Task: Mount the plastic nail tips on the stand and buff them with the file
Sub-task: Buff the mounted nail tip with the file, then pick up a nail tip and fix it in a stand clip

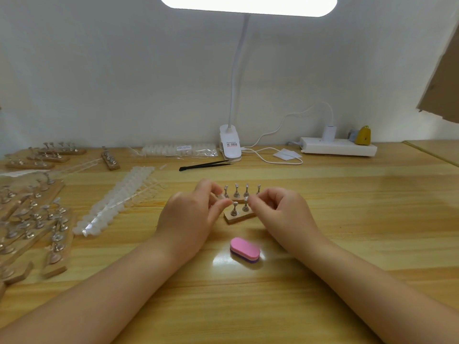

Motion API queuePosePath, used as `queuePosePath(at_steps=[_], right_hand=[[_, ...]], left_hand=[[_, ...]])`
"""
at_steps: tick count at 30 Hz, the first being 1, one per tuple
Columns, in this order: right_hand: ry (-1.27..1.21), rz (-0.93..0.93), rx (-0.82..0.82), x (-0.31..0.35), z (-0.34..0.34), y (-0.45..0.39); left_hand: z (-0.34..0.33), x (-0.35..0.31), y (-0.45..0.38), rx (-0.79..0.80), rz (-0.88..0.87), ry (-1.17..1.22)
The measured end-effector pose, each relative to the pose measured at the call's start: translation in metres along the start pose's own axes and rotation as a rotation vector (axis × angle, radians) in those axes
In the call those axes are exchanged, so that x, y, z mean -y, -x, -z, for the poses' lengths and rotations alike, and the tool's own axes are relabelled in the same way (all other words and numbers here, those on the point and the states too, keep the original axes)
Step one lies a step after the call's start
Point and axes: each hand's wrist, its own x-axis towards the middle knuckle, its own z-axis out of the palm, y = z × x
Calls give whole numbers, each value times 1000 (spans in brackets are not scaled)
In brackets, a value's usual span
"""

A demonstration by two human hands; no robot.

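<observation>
1. Left hand (191,214): fingers curled, thumb and forefinger pinched together at the left end of the stand (239,216); a small clear nail tip (219,195) seems to sit in the pinch, though it is too small to be sure.
2. Right hand (278,212): fingers curled inward at the stand's right end, fingertips close to a near-row peg; whether they pinch anything cannot be told.
3. Stand: small wooden block with upright metal pegs in two rows, on the table (347,219) between the two hands.
4. File (245,250): pink oval buffer block, flat on the table just in front of the stand, untouched.
5. Nail tip strips (116,202): clear, long, lying left of the hands.
6. Spare stands (32,214): many, heaped at the far left.
7. Tweezers (206,165): black, behind the stand.
8. Bagged tips (178,150): by the wall.
9. Lamp (231,145): white clip-on, lit, at the table's back edge.
10. Power strip (337,146): white, back right, with a plug in it.
</observation>
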Motion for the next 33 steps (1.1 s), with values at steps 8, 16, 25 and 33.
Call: queuePosePath(at_steps=[8,16,25,33], right_hand=[[614,203,-2,-1,-5,2],[700,156,0,0,-4,-1],[455,355,-104,2,-3,5],[109,397,-86,6,-6,9]], left_hand=[[-6,0,3,110,53,44],[-7,-4,5,43,-24,14],[-1,-7,3,-91,-99,44],[-1,-16,3,-153,-217,159]])
